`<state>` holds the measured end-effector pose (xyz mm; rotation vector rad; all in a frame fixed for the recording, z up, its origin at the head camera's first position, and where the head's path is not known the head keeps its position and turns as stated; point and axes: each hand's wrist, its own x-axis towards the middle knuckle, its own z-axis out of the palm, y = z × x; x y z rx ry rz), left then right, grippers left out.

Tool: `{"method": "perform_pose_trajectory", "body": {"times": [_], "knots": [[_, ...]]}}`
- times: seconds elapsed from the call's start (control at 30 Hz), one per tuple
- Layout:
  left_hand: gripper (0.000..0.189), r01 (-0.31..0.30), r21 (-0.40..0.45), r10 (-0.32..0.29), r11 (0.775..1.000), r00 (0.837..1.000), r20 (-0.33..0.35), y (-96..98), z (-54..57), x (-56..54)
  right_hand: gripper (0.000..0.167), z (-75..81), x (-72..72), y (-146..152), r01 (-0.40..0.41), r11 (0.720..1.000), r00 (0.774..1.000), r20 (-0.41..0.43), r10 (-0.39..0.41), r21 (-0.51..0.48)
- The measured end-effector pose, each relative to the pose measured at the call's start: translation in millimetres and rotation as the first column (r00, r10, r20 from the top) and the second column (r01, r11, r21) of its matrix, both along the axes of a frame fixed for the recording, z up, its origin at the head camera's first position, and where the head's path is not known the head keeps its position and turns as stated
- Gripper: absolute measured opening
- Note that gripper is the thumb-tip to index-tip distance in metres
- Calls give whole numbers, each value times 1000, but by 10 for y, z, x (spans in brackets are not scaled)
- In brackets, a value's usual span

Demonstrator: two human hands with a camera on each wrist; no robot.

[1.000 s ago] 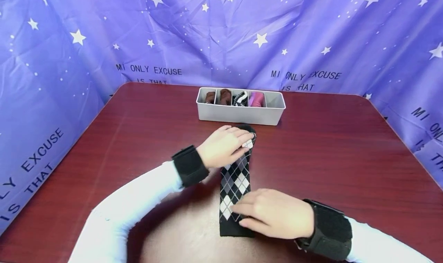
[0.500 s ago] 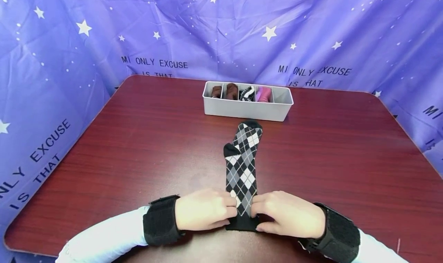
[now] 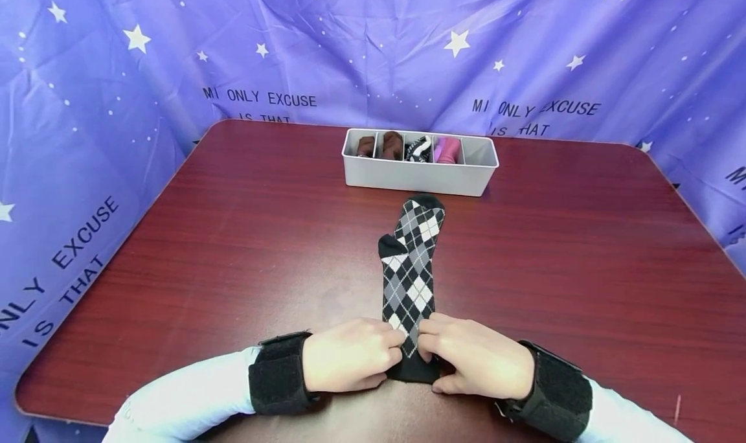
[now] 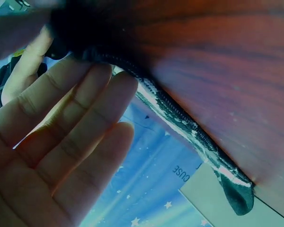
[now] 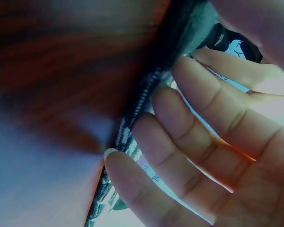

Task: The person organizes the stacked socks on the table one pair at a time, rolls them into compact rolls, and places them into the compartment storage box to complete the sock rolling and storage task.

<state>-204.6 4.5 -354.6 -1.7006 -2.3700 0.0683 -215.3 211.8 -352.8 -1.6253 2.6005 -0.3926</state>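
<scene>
A black, grey and white argyle sock (image 3: 410, 281) lies lengthwise on the table, its dark toe towards the box and its dark heel jutting left. Its black cuff (image 3: 412, 368) is nearest the person. My left hand (image 3: 352, 353) pinches the cuff's left edge; in the left wrist view the thumb and index fingertip meet the dark fabric, while the other fingers (image 4: 92, 142) stay loosely extended. At the right edge my right hand (image 3: 480, 355) holds the cuff between thumb and fingers, with the remaining fingertips (image 5: 151, 135) along the sock's side.
Beyond the toe stands a light grey divided box (image 3: 416, 176). Brown, black-and-white and pink-purple rolled items sit in its compartments; the rightmost one shows bare walls. A purple star-printed curtain (image 3: 373, 54) hangs behind the reddish-brown table (image 3: 262, 236).
My left hand has come back from the sock's toe end to the left side of its cuff. My right hand has stayed near the cuff's right side. The view has tilted slightly.
</scene>
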Motion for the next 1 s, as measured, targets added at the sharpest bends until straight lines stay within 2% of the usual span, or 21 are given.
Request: {"method": "perform_pose_trajectory", "body": {"times": [0.1, 0.23, 0.37, 0.57, 0.8, 1.0], "knots": [[8, -5, 24, 4, 1000, 1000, 24, 2, -5, -20, 25, 2, -3, 2, -2, 1000, 1000, -20, 2, -21], [7, -22, 53, 16, 998, 995, 99, -13, -1, -53, 18, 5, -1, 0, -6, 999, 998, -70, 2, -51], [7, -48, 85, 36, 995, 991, 132, -31, 0, -76, 18, 9, 1, 5, -19, 999, 996, -93, 14, -51], [5, -99, 91, 90, 991, 991, 100, -29, 2, -81, 19, 21, 0, 24, -30, 999, 996, -84, 28, -29], [22, -82, 7, 82, 997, 996, 41, -4, 9, -27, 22, 17, -7, 12, -21, 997, 996, -93, 14, -73], [13, -112, 43, 111, 993, 994, 17, -4, -21, -24, 16, 19, -18, 1, -34, 994, 995, -97, 24, -105]]}}
